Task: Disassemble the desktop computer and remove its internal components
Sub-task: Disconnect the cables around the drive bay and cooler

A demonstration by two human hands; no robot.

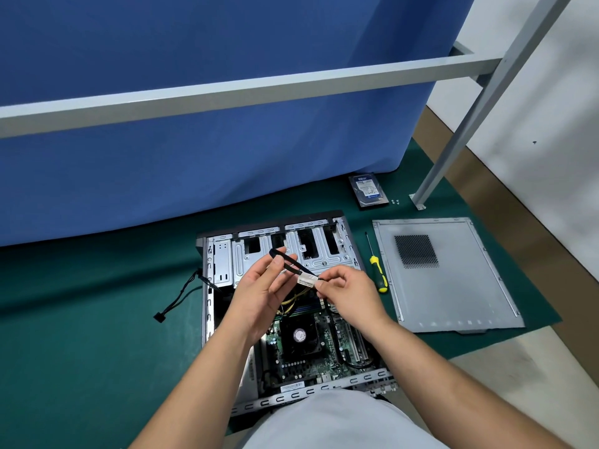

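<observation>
Centre of frame, above the open computer case (pixel 214 286): left hand (pixel 259 293) and right hand (pixel 348 291) each pinched an end of the black cable (pixel 291 264); light, limp, probably best gripped at its connectors.

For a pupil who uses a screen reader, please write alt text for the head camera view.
Both hands hold a short black cable with a white label above an open computer case on a green mat; the left hand and right hand each pinch an end. To the right lie a yellow-handled screwdriver, the removed side panel and a hard drive.
</observation>
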